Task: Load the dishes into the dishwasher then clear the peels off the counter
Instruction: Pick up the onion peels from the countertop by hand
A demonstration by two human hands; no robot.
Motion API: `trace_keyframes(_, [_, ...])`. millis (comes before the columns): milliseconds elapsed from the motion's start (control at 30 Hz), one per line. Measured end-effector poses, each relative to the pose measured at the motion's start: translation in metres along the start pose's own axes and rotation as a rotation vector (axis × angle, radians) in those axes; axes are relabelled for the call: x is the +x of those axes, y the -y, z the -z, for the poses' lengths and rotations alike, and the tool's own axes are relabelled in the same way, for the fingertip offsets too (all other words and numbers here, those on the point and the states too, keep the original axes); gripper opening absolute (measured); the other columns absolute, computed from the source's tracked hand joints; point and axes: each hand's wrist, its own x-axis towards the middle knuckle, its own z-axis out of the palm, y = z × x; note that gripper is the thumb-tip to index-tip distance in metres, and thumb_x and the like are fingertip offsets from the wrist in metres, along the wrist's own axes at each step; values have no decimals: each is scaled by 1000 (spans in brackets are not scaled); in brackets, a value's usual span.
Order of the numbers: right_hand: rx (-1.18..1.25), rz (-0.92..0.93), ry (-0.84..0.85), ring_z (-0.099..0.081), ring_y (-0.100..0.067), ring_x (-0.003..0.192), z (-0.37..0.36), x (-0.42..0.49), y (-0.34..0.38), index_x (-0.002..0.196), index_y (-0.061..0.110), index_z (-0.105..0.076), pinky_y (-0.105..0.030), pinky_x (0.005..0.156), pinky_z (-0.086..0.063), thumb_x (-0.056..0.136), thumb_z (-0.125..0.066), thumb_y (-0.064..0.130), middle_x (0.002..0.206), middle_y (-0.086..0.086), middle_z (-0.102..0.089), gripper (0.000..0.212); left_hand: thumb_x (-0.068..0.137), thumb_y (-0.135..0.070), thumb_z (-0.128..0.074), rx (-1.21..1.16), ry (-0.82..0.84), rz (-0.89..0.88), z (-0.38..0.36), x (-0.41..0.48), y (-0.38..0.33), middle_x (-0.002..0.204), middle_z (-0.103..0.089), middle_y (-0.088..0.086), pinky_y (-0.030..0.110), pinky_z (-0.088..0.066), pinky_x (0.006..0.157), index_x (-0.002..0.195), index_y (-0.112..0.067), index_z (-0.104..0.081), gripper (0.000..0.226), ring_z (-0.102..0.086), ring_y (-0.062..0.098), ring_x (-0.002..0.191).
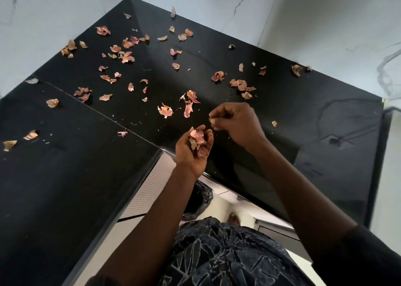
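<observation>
Several dry pinkish-orange onion peels (128,58) lie scattered over the black corner counter (293,116). My left hand (191,153) is cupped palm up at the counter's inner corner edge and holds a small heap of peels (197,139). Just above and to the right of it, my right hand (236,123) hovers with curled fingers, fingertips pointing down toward the cupped hand; whether it pinches a peel cannot be seen. The nearest loose peels (166,110) lie just beyond my hands.
White marble-look walls (217,8) close in the counter at the back on both sides. A black bin bag (199,197) sits on the floor below the counter's inner corner. White cabinet fronts (152,183) run beneath the counter edge.
</observation>
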Motion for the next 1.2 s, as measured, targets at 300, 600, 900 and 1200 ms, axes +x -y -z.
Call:
trace_keyframes(300, [-361,-385,-469,-71,-19,93,93,14,-125,100,15,-79,-23,83,-51,86,-72,8,98,-5,-76,17,103,-28,-45,14,23,-16,6,-3,2,102,-69,19,28,-61,72,105,0,-71,38,-70,24,88])
trace_keyframes(600, [-598,-243,-317,-60,-22,86,79,1,-157,98,15,-78,-23,78,-42,89,-67,9,98,-9,-68,15,102,-29,-47,18,17,-15,5,-4,3,103,-69,19,29,-61,70,106,0,-70,37,-71,24,89])
trace_keyframes(900, [-672,-289,-268,-51,-14,64,58,9,-131,80,11,-63,-26,56,-35,93,-61,16,81,-2,-56,14,103,-27,-46,-15,-4,-61,11,0,-13,100,-70,17,29,-61,73,105,1,-70,37,-71,24,90])
trace_keyframes(1200, [17,-342,-305,-64,-8,81,-13,22,-86,99,18,-66,-21,69,-51,99,-58,20,92,3,-66,8,103,-27,-45,23,6,-12,16,2,-42,96,-70,17,29,-61,70,102,1,-70,37,-70,24,88])
